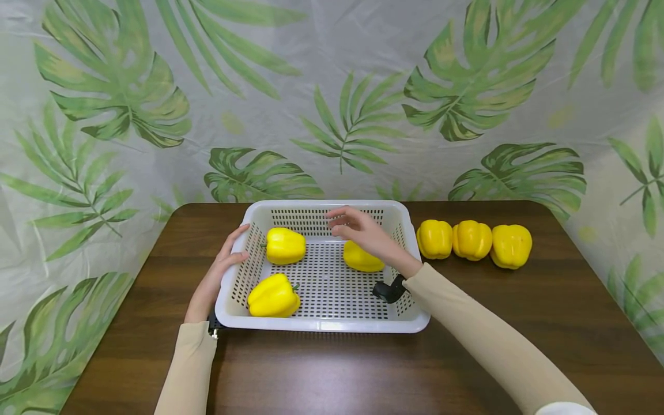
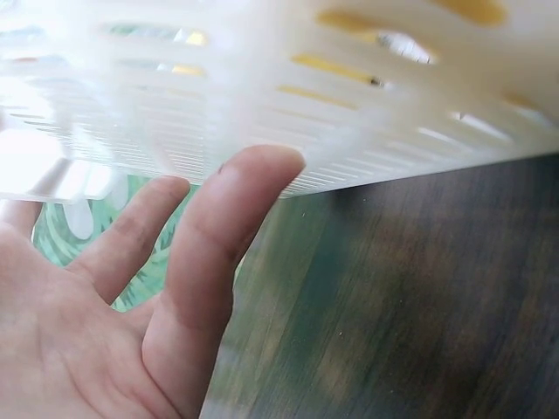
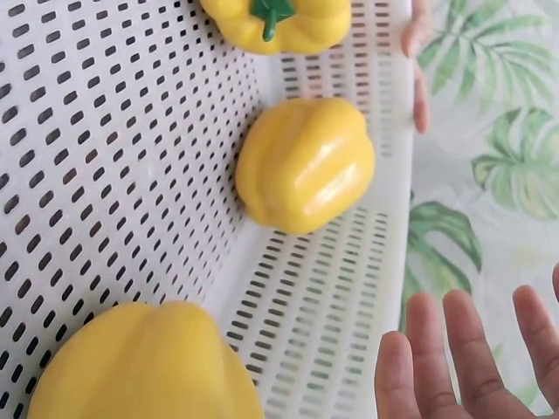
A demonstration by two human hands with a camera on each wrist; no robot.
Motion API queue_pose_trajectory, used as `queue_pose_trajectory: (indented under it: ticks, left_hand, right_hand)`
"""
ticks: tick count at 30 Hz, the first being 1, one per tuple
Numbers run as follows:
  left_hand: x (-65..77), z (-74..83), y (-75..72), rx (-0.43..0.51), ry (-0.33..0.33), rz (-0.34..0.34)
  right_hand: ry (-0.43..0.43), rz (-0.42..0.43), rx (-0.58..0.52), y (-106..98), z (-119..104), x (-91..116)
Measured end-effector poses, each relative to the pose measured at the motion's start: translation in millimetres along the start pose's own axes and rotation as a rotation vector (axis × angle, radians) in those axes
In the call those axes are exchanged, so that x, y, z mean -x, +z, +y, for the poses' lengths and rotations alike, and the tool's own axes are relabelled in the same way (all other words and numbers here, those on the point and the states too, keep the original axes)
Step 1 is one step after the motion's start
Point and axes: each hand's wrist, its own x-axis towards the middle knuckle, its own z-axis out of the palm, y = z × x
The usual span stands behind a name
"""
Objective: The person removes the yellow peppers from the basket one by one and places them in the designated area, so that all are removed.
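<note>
A white perforated plastic basket (image 1: 321, 325) holds three yellow bell peppers: one at the back left (image 1: 286, 246), one at the front left (image 1: 272, 296) and one on the right (image 1: 363, 259). My left hand (image 1: 215, 276) rests against the basket's left side, fingers fairly straight; the left wrist view shows its thumb (image 2: 218, 236) at the slotted wall. Above the right-hand pepper, my right hand (image 1: 365, 233) hovers with relaxed fingers and nothing in them, partly covering that pepper. Its spread fingers (image 3: 472, 349) show in the right wrist view, apart from the large near pepper (image 3: 144, 367).
Three more yellow peppers (image 1: 434, 239), (image 1: 472, 240), (image 1: 511, 246) stand in a row on the brown wooden table (image 1: 321, 374), just right of the basket. A leaf-patterned cloth (image 1: 358, 34) hangs behind the table. A black wrist camera (image 1: 389, 289) is at the right wrist.
</note>
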Motion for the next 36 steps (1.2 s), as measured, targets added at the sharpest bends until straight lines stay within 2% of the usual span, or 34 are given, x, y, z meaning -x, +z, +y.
queue_pose_trajectory:
  ticks: [17,23,36]
  left_hand:
    - [-3.2,-1.0,-1.3,0.022,0.004,0.005]
    - [-3.2,-0.7,-1.3,0.024,0.006,0.017]
    - [-3.4,-0.8,-1.3,0.008,0.009,0.002]
  right_hand:
    - [0.026,-0.057,0.059,14,10,-27]
    - [0.067,-0.107,0.115,20,18,-38]
    - [0.067,-0.158,0.229,38,22,-54]
